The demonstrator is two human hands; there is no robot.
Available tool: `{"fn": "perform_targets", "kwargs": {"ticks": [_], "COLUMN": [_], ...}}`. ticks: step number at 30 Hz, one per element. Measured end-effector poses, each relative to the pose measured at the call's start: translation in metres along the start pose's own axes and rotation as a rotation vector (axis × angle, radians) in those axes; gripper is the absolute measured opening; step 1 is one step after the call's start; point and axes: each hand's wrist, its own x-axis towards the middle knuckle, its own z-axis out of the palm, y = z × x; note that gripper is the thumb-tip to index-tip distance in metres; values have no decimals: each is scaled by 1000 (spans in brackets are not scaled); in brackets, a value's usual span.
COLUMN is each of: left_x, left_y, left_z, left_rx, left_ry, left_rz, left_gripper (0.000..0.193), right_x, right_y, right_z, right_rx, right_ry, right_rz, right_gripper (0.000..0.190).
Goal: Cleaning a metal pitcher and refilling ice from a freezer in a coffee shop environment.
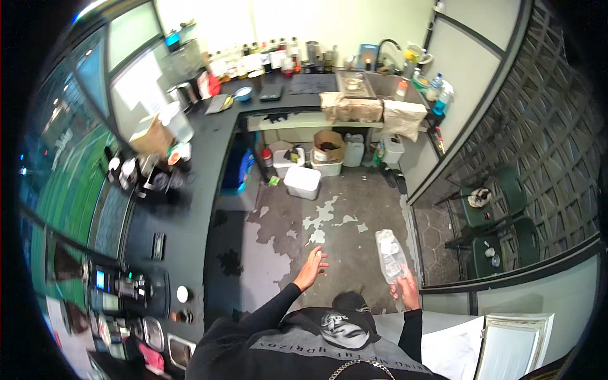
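Note:
My right hand (406,289) grips the near end of a clear plastic scoop (381,241). Whitish translucent lumps that look like ice (390,248) lie in it. The scoop is held above the grey floor, pointing away from me. To the left, my left hand (311,270) hovers over the floor with its fingers apart and nothing in them. Neither hand touches a counter. Close by my right forearm is a white surface (446,351), partly hidden by my body.
A black counter (197,156) runs along the left and back, with a coffee grinder (118,285), bottles (266,59) and a sink (384,88). White tubs (302,183) and a cardboard box (328,145) stand on the floor. Green chairs (510,190) show beyond the glass at right.

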Motion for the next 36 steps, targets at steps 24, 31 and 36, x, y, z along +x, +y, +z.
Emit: {"fn": "perform_targets", "kwargs": {"ticks": [24, 31, 36], "left_x": [540, 770, 905], "left_y": [279, 370, 463], "left_z": [60, -14, -50], "left_rx": [106, 143, 401], "left_ry": [330, 427, 417], "left_rz": [527, 686, 768], "left_gripper": [63, 57, 56], "right_x": [550, 737, 867], "right_y": [-242, -298, -339], "right_z": [-67, -29, 8], "right_rx": [-154, -75, -175], "right_ry": [-177, -209, -165], "right_rz": [107, 78, 61], "right_gripper": [54, 50, 48]}}
